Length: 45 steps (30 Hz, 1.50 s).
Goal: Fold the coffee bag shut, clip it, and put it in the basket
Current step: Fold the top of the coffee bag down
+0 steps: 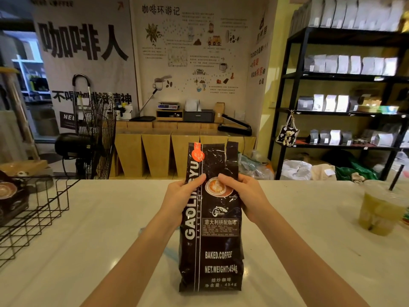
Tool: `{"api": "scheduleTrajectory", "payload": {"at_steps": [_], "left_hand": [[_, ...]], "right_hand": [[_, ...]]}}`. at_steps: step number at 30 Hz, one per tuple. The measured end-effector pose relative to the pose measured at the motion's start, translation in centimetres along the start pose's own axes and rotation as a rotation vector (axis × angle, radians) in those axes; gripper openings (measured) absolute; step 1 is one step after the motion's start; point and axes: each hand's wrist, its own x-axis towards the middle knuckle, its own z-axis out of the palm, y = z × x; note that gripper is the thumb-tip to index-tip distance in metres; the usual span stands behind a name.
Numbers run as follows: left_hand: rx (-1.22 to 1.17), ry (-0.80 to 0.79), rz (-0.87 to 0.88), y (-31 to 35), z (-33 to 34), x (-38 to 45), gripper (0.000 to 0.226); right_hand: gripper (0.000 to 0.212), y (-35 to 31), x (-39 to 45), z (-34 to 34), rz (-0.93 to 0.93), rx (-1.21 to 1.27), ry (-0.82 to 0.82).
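Note:
A tall black coffee bag stands upright on the pale table in front of me, its top unfolded and sticking straight up. My left hand grips the bag's left side about a third of the way down, thumb on the front. My right hand holds the right side at the same height, thumb pressed near the printed cup picture. A black wire basket stands at the table's left edge. Something pale blue shows behind the bag between my forearms; I cannot tell what it is.
A plastic cup of greenish drink with a black straw stands at the right of the table. Dark packets lie inside the basket. Beyond the table are a floor fan, a wooden counter and black shelves of bags.

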Motion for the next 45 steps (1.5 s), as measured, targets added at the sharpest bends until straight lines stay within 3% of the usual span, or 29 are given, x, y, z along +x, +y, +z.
{"api": "scheduleTrajectory", "payload": {"at_steps": [5,10,14,18,20,22,25,28,34,39,45], "left_hand": [[-0.037,0.043,0.022,0.1,0.4,0.2,0.033],[-0.156,0.004,-0.085,-0.3,0.2,0.2,0.033],[-0.195,0.015,-0.079,-0.5,0.0,0.1,0.031],[-0.168,0.065,0.004,-0.3,0.2,-0.4,0.033],[-0.168,0.047,0.096,-0.2,0.4,-0.6,0.031],[-0.146,0.059,0.215,0.1,0.6,-0.7,0.04],[-0.101,0.05,0.369,0.5,0.6,-1.0,0.053],[-0.006,0.023,0.441,0.7,0.9,-1.6,0.037],[0.129,-0.041,0.359,1.3,0.1,-1.3,0.032],[0.265,-0.133,0.342,2.1,-0.8,-1.1,0.029],[0.383,-0.117,0.288,2.8,-1.4,-1.2,0.023]], "right_hand": [[0.019,-0.3,0.1,0.0,-0.016,0.003,0.051],[0.026,-0.2,-0.2,0.2,0.009,-0.007,0.029],[0.029,0.0,-0.7,0.3,-0.142,0.014,0.091],[0.024,0.3,-1.0,-0.4,-0.328,0.021,0.152],[0.016,0.3,-1.2,-0.5,-0.387,-0.043,0.131],[0.022,0.0,-1.4,-0.6,-0.414,-0.112,0.07],[0.026,-0.9,-1.6,-1.1,-0.384,-0.156,-0.065],[0.037,-1.3,-1.8,-1.5,-0.368,-0.181,-0.142],[0.039,-2.1,-2.1,-2.4,-0.319,-0.188,-0.181],[0.031,-2.9,-2.1,-2.6,-0.276,-0.228,-0.222],[0.012,-3.5,-1.9,-2.3,-0.224,-0.306,-0.197]]}}
